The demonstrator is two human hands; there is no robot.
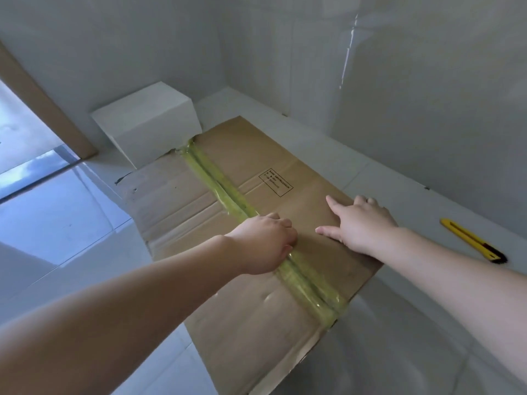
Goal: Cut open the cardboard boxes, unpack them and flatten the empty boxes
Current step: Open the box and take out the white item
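A flattened brown cardboard box (285,178) lies on the pale floor, with a strip of yellowish tape (216,183) running down its middle seam. My left hand (265,243) sits on the tape near the middle of the box, fingers curled under; whether it pinches the tape is hidden. My right hand (362,223) presses flat on the cardboard near its right edge, fingers spread. A yellow and black utility knife (470,239) lies on the floor to the right of the box, away from both hands.
A closed white box (148,121) stands against the wall behind the cardboard, touching its far edge. White walls close off the back and right. Glossy floor tiles (65,212) extend to the left, toward a tan door frame (42,101).
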